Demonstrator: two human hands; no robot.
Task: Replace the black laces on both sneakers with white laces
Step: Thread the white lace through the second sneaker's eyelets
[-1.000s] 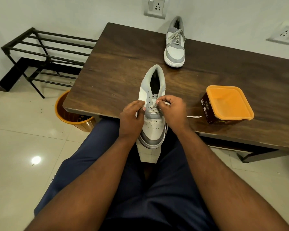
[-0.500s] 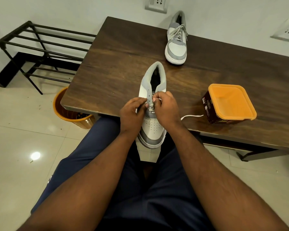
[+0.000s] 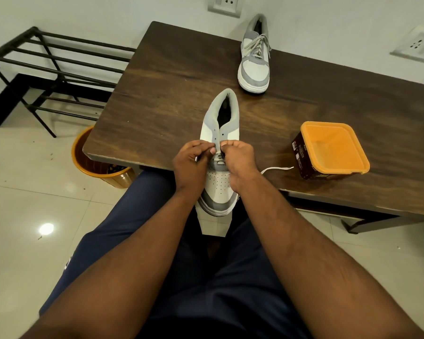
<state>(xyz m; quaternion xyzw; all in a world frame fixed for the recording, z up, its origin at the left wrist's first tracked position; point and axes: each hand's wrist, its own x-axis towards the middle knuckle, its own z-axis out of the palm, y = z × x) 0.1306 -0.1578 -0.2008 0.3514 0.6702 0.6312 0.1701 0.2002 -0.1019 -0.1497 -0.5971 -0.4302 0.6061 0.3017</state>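
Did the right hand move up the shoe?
Yes. The right hand slid up the near sneaker toward its collar, meeting the left hand at the eyelets.

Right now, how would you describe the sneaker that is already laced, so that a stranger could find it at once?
Look at the dark wooden table and follow it to its far edge by the wall, under the socket. The laced sneaker stands there alone, untouched, toe toward the person. Unlike the near sneaker, which both hands work on and whose upper eyelets are empty, its white lace runs all the way up.
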